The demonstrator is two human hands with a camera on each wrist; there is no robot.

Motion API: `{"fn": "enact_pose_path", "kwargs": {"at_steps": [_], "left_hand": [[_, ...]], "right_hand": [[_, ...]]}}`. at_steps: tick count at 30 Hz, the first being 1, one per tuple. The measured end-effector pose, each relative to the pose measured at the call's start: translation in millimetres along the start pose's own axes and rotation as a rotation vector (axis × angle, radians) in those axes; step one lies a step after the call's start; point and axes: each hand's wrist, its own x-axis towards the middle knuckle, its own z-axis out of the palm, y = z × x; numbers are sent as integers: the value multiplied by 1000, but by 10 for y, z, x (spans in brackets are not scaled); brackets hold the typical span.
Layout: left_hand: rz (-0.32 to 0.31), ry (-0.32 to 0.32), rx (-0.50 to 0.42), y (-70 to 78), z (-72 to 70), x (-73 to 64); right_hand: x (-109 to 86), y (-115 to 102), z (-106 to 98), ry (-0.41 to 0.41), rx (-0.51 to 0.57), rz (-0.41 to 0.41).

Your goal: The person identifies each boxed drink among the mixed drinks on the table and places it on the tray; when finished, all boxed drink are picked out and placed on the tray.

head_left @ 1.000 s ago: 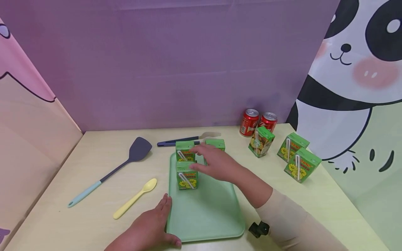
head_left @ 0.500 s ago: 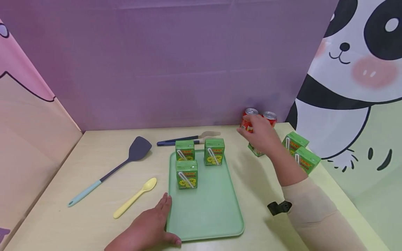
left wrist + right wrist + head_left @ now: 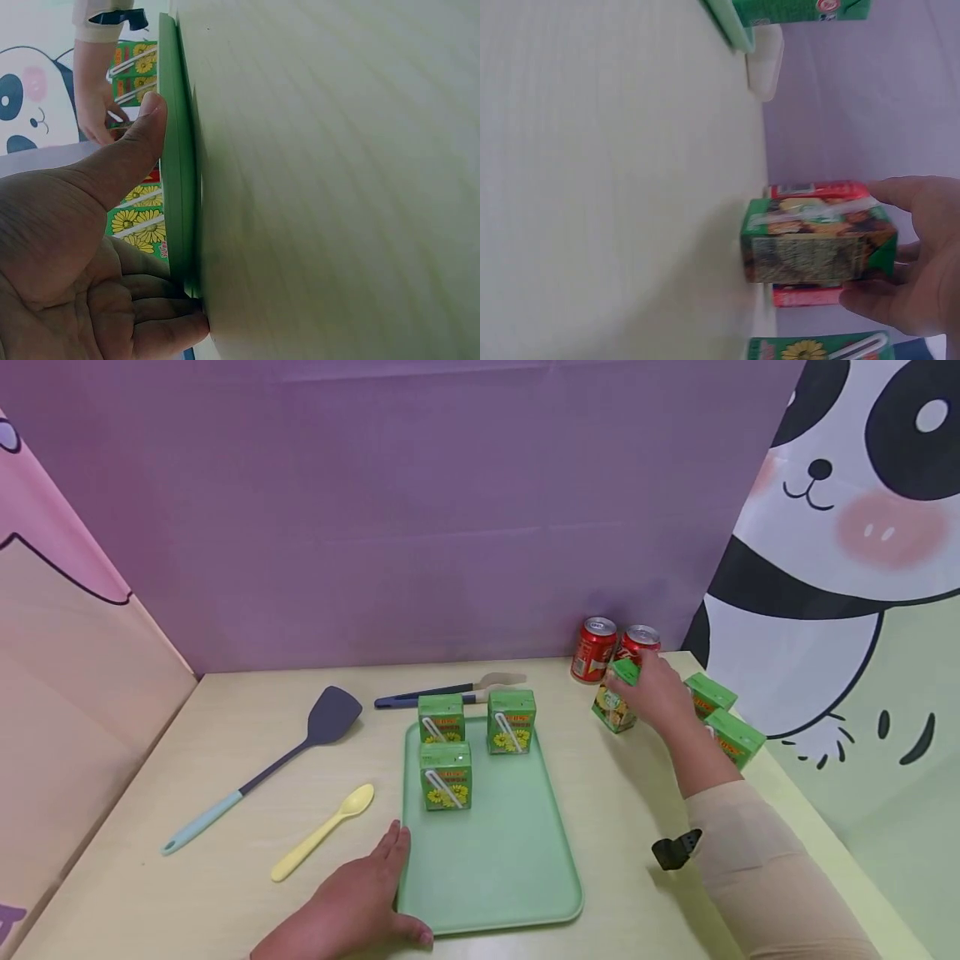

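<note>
A pale-green rectangular plastic tray [image 3: 498, 860] lies against a person's left hand [image 3: 360, 885], fingers extended; beyond its far right corner, the nearer right hand [image 3: 654, 693] clasps an upright green-and-brown boxy paper carton [image 3: 613, 710], long axis vertical.

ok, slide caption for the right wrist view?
Right hand around one end of a juice box, two red cans partly visible behind it.

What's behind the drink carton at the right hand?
One red soda can, mostly visible, and a second red can; its lower part is hidden by the drink carton and right hand.
</note>
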Motion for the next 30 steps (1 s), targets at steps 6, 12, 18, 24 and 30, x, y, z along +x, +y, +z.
{"fn": "enact_pose_path", "kwargs": {"at_steps": [6,12,18,24,30], "left_hand": [[-11,-16,7,-5,4,16],[6,9,19,-15,13,4],[-3,9,17,-14,20,10],[-12,-2,20,-7,7,11],[-12,-3,17,-8,6,12]], "right_hand": [[48,116,50,-27,-31,13],[53,147,76,19,-40,-11],[-6,99,63,53,-24,-48],[-138,-94,-52,28,-4,-96],[-333,-330,-142,-35,24,-140]]}}
